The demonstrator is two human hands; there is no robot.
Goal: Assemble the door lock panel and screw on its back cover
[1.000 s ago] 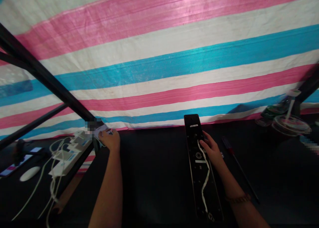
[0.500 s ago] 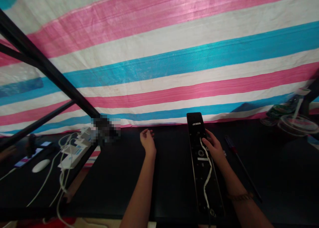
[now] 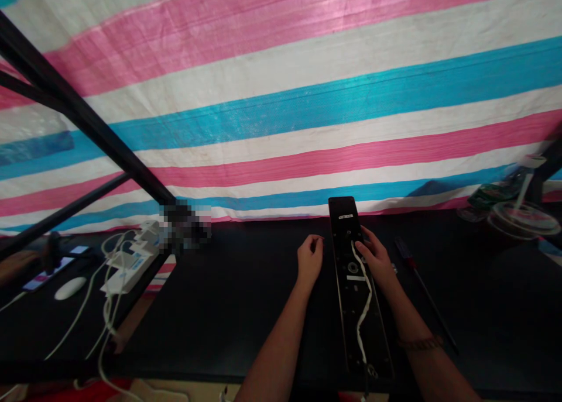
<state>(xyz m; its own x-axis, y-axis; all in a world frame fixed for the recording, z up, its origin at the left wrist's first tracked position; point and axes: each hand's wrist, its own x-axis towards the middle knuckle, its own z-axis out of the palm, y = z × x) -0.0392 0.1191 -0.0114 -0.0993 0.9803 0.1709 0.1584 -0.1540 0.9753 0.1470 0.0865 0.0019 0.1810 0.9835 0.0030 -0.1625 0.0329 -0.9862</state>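
Note:
A long black panel (image 3: 351, 302) lies lengthwise on the black table (image 3: 211, 308), with a white wrapped cable (image 3: 366, 308) running along its face. My right hand (image 3: 376, 258) grips the panel's right edge near the upper part, its thumb on the face by the cable's top end. Left of the panel and apart from it, my left hand (image 3: 311, 256) is raised over the table, fingers curled in a pinch; anything tiny between the fingertips is too small to name. To the right of my right hand lies a screwdriver (image 3: 424, 291) with a long dark shaft.
On the left are a white power strip (image 3: 132, 267) with cables, a white mouse (image 3: 71, 288), a lit phone (image 3: 55, 268) and part of another person's hand (image 3: 17, 265). A lidded plastic cup (image 3: 522, 220) stands at the back right. A striped sheet (image 3: 281, 115) hangs behind.
My left hand has moved right, closer to the panel, and its fingers have drawn into a pinch. My right hand keeps its hold on the panel.

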